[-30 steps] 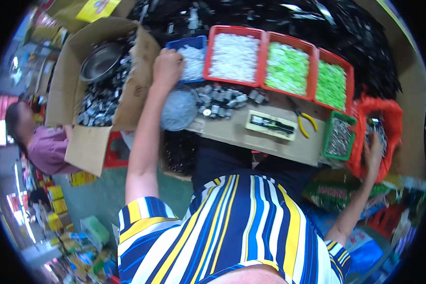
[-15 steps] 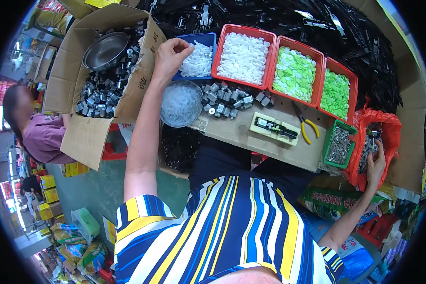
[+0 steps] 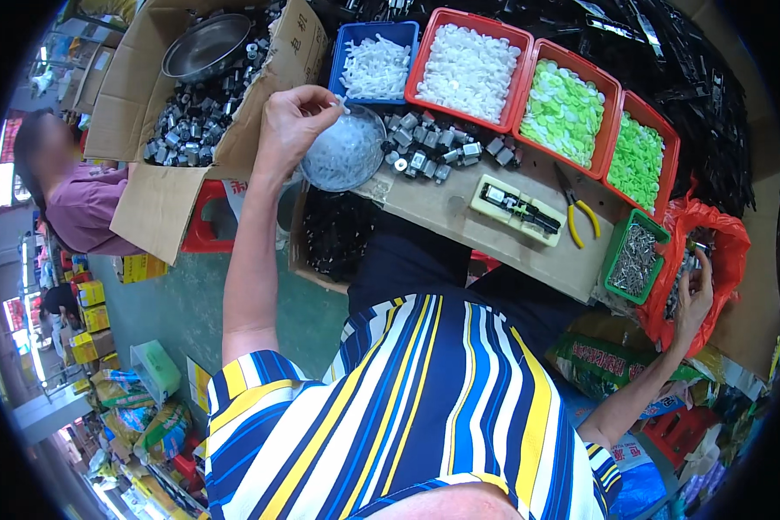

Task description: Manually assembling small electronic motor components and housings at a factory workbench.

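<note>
My left hand (image 3: pixel 295 130) is raised beside the round bowl (image 3: pixel 345 156) of translucent pieces. Its thumb and forefinger pinch a small white plastic piece (image 3: pixel 341 102). Just beyond stands a blue tray (image 3: pixel 414 36) of white plastic pieces. At the far right my right hand (image 3: pixel 693 299) reaches into a red plastic bag (image 3: pixel 726 238) of small metal parts, fingers curled; what they grip is hidden. A cream fixture (image 3: pixel 485 206) on the board holds a black and metal assembly (image 3: pixel 520 208). Yellow-handled pliers (image 3: pixel 585 221) lie to its right.
Red trays hold white pieces (image 3: pixel 468 74), pale green discs (image 3: pixel 563 113) and green pieces (image 3: pixel 637 160). A green basket (image 3: pixel 663 227) of metal pins stands by the bag. Small metal blocks (image 3: pixel 433 143) lie behind the fixture. A cardboard box (image 3: pixel 160 217) stands left; a person (image 3: pixel 82 204) sits beyond.
My left hand has come from the blue tray toward me, to beside the bowl. My right hand stays in the red bag, its fingers slightly shifted. The whole view has shifted a little.
</note>
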The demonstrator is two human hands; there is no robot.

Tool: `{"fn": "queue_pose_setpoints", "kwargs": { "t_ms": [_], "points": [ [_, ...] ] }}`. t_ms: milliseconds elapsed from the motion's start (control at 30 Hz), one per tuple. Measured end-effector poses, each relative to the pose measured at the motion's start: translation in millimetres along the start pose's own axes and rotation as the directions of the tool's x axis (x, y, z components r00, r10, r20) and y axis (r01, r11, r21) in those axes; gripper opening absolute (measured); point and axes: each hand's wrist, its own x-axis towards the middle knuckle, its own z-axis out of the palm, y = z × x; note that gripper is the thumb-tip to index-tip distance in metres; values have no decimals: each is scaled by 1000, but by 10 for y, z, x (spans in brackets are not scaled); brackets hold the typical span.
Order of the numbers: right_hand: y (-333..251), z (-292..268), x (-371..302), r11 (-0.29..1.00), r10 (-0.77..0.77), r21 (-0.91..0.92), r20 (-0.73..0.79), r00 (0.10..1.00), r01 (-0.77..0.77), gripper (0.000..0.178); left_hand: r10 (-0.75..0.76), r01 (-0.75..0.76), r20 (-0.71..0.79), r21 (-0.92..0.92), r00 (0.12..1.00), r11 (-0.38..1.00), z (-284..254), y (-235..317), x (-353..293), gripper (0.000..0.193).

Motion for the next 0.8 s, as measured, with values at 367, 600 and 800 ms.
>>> {"fn": "queue_pose_setpoints", "kwargs": {
  "t_ms": [367, 600, 800],
  "points": [
    [-427, 72, 43, 995, -96, -38, 17, 995, 96, 42, 397, -369, 36, 451, 917, 813, 165, -276, -121, 9],
    [-545, 35, -23, 942, 3, 335, -4, 1000, -1, 36, 330, -301, -136, 199, 934, 933, 127, -60, -299, 10],
    [-977, 344, -100, 851, -77, 519, -24, 997, 78, 26, 431, -343, -144, 409, 891, 845, 224, -166, -301, 12]
  ]
}}
